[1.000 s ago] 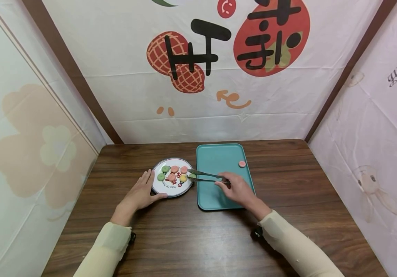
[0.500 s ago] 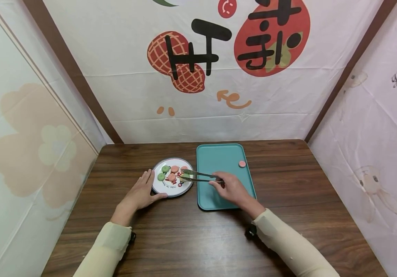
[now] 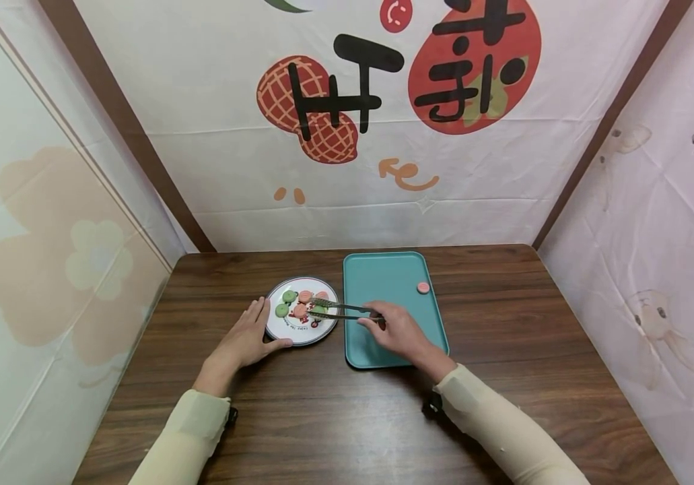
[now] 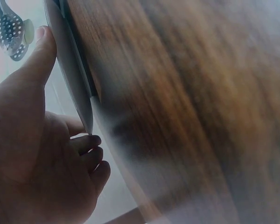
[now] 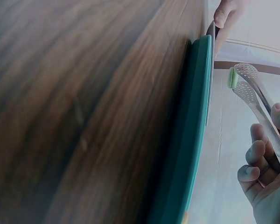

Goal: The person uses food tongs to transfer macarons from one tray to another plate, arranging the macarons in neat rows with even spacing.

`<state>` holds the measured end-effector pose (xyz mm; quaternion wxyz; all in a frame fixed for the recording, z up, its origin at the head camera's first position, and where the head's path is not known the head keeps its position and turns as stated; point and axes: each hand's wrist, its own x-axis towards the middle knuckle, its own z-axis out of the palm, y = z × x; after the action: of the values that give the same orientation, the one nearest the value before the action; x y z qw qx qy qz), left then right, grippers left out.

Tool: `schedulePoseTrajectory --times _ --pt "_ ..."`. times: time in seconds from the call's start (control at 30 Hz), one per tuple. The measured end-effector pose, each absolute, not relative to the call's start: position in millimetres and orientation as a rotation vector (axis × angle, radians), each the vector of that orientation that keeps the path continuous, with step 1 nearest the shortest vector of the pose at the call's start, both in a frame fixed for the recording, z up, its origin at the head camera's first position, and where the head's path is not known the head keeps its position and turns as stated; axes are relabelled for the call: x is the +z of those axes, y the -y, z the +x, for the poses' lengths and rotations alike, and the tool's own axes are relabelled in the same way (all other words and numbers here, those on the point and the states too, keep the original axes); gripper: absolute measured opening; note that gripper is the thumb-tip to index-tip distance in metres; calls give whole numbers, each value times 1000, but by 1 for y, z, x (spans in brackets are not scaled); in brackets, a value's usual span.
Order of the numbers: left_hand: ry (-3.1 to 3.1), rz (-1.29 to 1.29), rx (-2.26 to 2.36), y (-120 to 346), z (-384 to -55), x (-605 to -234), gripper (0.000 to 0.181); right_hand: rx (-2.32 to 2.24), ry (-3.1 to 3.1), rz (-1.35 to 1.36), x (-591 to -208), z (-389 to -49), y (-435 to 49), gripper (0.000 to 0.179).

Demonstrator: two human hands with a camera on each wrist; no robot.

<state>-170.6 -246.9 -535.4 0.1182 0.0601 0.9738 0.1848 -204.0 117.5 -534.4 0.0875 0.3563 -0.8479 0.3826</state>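
Risks first. My right hand (image 3: 400, 330) is gripping the metal tongs (image 5: 266, 123), with a green macaron (image 5: 232, 78) pinched at their tips, over the right half of the plate (image 3: 281, 329), centre of the head frame. Looks lifted off the plate; can't judge the gap.

Main failure: slip. Tips are smooth, perforated metal and the piece is small and round. Squeeze too hard or off-centre and it'd likely squirt out; too soft and it drops. Second: collision. The pink macarons (image 3: 300, 310) sit right by the tips, so a low release could knock them or stack pieces. Tips hide part of that area, so my placement there is half blind.

My left hand (image 3: 244, 337) has thumb and fingers round the plate's left rim. Shift that and everything on it could slide.

Surface: dark wood-grain table (image 3: 347, 411), glossy patch lower centre. Teal tray (image 3: 379, 276) right of centre, just beside the plate, one pink disc (image 3: 423, 287) near its right edge.

Room: white printed cloth (image 3: 231, 215) across the back, faded flower (image 3: 50, 249) on the left panel, bunny print (image 3: 655, 323) far right, brown strips (image 3: 134, 128) at both corners.
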Motion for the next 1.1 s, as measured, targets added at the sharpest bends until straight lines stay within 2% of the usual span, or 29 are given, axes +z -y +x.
schedulePoseTrajectory --times 1.1 --pt "-2870 181 532 244 -170 -536 119 1119 2581 1110 -535 -204 -82 33"
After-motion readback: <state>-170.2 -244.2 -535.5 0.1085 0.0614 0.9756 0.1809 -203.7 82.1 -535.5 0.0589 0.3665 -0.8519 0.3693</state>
